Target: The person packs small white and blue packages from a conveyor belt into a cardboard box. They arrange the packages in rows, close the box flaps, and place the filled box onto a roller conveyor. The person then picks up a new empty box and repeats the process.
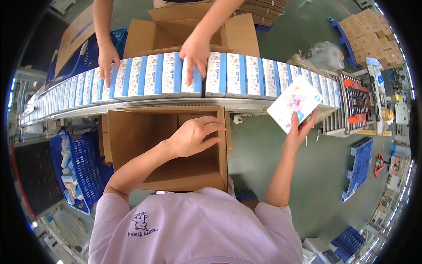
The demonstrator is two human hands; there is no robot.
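In my right hand [301, 127] is a white tissue pack [295, 103] with a pink and blue print, tilted beside the right part of the conveyor. My left hand [196, 135] hangs over an open cardboard box [149, 176], fingers apart and slightly curled, near its right wall; it holds nothing. What I can see of the box's inside is bare cardboard. A long row of white and blue packs [153, 75] stands upright on the conveyor [176, 102]. Across from me, a co-worker's two hands [195, 57] rest on packs in that row.
An open cardboard box [176, 33] stands before the co-worker. At left is a blue basket [90, 163] with loose packs. Rollers with orange parts [356, 86] are at the conveyor's right end. A blue pallet [358, 167] lies on the floor; stacked cartons [369, 35] stand far right.
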